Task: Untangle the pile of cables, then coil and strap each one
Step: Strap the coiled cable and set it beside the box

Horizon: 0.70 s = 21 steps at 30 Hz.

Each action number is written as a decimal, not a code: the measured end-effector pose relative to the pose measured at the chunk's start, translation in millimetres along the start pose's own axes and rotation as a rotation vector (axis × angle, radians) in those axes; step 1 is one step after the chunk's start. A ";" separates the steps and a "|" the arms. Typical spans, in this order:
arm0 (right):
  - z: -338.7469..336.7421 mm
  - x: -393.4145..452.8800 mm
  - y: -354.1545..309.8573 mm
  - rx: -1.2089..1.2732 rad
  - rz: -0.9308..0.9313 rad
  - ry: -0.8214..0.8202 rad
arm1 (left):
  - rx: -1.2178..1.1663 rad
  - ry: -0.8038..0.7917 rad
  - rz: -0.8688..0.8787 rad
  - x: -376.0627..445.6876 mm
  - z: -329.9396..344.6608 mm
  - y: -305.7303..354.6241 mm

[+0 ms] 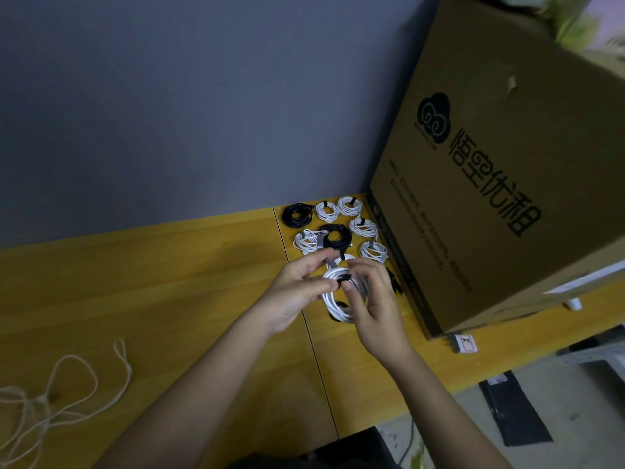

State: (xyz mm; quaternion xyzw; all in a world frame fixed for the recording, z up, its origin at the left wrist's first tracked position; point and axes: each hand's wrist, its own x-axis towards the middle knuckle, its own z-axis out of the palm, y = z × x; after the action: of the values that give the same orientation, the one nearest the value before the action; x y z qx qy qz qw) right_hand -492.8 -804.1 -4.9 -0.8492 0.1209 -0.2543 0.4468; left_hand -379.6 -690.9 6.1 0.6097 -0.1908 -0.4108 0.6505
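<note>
A: Where are the fingers [333, 285] just now?

B: Curled in on both sides. The left hand [297, 289] pinches the rim of the white coil [333, 299] at about nine o'clock; the right hand [370, 299] pinches the dark strap [341, 277] at the coil's twelve o'clock.

A: So the strap is going on?

B: I'd judge so. Best to keep the left pinch firm so the loops stay stacked, pull the strap snug, then press its end flat.

A: And the coil itself?

B: Held up over the worktop [169, 282], just at six o'clock of the finished coils [333, 228], which sit beside the cardboard box [490, 184].

A: Anything left?

B: A loose white cable [67, 394] lies well apart at eight o'clock, not yet coiled.
</note>
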 end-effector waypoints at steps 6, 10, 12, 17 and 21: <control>-3.2 0.6 -6.4 0.077 0.106 0.007 | 0.210 -0.064 0.044 1.5 -4.4 -3.2; -1.9 2.6 -11.5 0.263 0.257 0.057 | 0.298 -0.130 0.054 1.3 -1.5 -2.6; -1.3 4.2 -11.4 0.334 0.316 0.069 | 0.324 -0.148 0.060 0.2 0.7 -3.6; -2.3 9.3 -7.1 0.391 0.456 0.019 | 0.360 -0.104 0.078 -0.5 -0.5 -6.9; -1.9 8.6 -1.9 0.474 0.567 0.010 | 0.360 -0.150 0.085 -2.9 1.0 -9.9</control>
State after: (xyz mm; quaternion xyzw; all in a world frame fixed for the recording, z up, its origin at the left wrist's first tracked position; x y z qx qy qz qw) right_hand -486.6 -808.1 0.3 -0.6536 0.2914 -0.1456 0.6831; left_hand -385.0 -688.5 -2.3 0.6752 -0.3348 -0.3865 0.5316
